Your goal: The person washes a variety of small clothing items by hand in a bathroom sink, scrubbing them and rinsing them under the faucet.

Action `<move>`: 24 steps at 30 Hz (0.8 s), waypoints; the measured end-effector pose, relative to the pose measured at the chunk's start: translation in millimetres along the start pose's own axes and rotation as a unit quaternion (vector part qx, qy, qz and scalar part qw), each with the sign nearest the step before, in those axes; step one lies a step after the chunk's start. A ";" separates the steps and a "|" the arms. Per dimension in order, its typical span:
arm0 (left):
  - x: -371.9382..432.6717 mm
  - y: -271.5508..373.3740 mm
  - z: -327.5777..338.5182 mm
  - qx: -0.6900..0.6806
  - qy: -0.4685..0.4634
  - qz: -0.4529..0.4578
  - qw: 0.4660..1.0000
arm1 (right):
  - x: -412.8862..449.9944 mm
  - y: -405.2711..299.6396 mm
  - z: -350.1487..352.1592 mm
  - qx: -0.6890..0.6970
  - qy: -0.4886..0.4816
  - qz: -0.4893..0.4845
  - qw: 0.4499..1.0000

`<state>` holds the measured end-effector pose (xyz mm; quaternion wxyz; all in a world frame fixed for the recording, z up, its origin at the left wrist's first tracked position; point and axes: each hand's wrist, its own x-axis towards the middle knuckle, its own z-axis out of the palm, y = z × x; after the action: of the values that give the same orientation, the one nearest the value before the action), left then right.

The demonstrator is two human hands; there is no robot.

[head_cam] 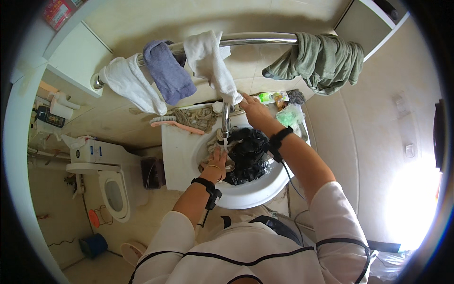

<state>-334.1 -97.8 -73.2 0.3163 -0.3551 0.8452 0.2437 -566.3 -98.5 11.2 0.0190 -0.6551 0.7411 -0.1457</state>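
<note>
My left hand is palm down in the white washbasin, fingers stretched out over a wet beige cloth. Water runs onto its fingers from the chrome faucet. Beside it, a crumpled black plastic bag fills much of the bowl. My right hand reaches behind the basin, near the faucet's base. Its fingertips meet the lower end of a hanging white cloth in the picture, and whatever they touch is hidden.
A chrome rail carries a purple-grey towel and a green garment above the basin. A pink-handled brush and a grey mesh cloth lie on the counter's left; a green-tinted plastic bag sits right. A toilet stands left.
</note>
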 end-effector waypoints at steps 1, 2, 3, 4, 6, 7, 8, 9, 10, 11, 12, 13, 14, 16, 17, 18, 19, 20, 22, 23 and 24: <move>2.0 1.3 0.0 0.003 -0.006 -0.025 1.000 | 6.5 2.7 7.0 0.000 -0.002 0.000 1.000; 4.6 2.7 -0.3 0.002 -0.008 -0.024 1.000 | 11.8 6.2 16.6 -0.019 -0.030 0.008 0.999; 2.7 4.0 -5.9 0.018 -0.031 -0.029 0.999 | 18.6 6.1 22.3 -0.037 -0.058 0.015 0.998; 3.5 4.4 -9.2 0.034 -0.054 -0.033 0.997 | 25.2 8.2 26.6 -0.048 -0.042 0.007 0.998; 10.9 1.9 -7.4 0.038 -0.064 -0.036 0.997 | 32.2 0.1 17.9 -0.026 -0.056 0.061 0.996; 13.1 1.0 -6.2 0.044 -0.071 -0.039 0.996 | 34.8 -5.7 11.5 -0.007 -0.067 0.115 0.991; 15.3 0.4 -5.2 0.042 -0.074 -0.040 0.996 | 40.0 8.6 34.6 -0.040 -0.083 0.060 0.994; 13.9 3.0 -9.9 0.074 -0.086 -0.035 0.993 | 40.9 9.1 36.9 -0.040 -0.086 0.061 0.994; 13.9 4.9 -12.2 0.105 -0.098 -0.031 0.989 | 42.1 8.8 39.3 -0.033 -0.087 0.079 0.993; 17.5 5.0 -8.3 0.104 -0.100 -0.030 0.989 | 42.7 9.3 40.7 -0.026 -0.088 0.097 0.991; 20.2 5.6 -4.9 0.119 -0.082 -0.030 0.989 | 42.9 12.8 41.0 -0.009 -0.094 0.084 0.992; 22.8 6.1 -2.1 0.133 -0.064 -0.031 0.989 | 43.4 13.2 42.7 -0.010 -0.094 0.085 0.992; 25.7 6.2 -0.3 0.134 -0.064 -0.029 0.989 | 44.7 12.1 44.8 0.003 -0.085 0.109 0.990; 26.3 9.6 -3.1 0.164 -0.058 -0.017 0.985 | 42.7 12.9 46.5 0.014 -0.075 0.138 0.987; 25.7 11.8 -4.4 0.166 -0.057 -0.013 0.984 | 39.8 13.8 46.1 0.020 -0.073 0.154 0.985; 24.1 14.7 -7.6 0.160 -0.045 -0.007 0.986 | 36.4 15.4 44.3 0.025 -0.070 0.170 0.983; 21.8 10.8 -8.7 0.151 -0.033 -0.008 0.988 | 32.7 5.3 36.8 0.026 -0.069 0.168 0.983; 24.4 4.9 -4.5 0.151 -0.032 -0.011 0.988 | 22.5 -5.8 28.6 0.065 -0.035 0.172 0.982; 26.3 -0.4 3.6 0.135 0.014 0.000 0.991 | -6.7 -16.8 18.4 0.136 -0.021 0.168 0.976; 25.2 -1.3 2.4 0.135 0.015 -0.001 0.991 | -25.3 -20.6 17.7 0.121 -0.073 0.186 0.972; 16.3 1.4 -9.5 0.103 0.017 0.014 0.994 | -46.2 -26.7 14.9 0.107 -0.124 0.205 0.965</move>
<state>-347.5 -110.2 -78.0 0.3336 -0.3128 0.8760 0.1535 -530.7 -58.8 -4.2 0.2108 -0.4959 0.8316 -0.1350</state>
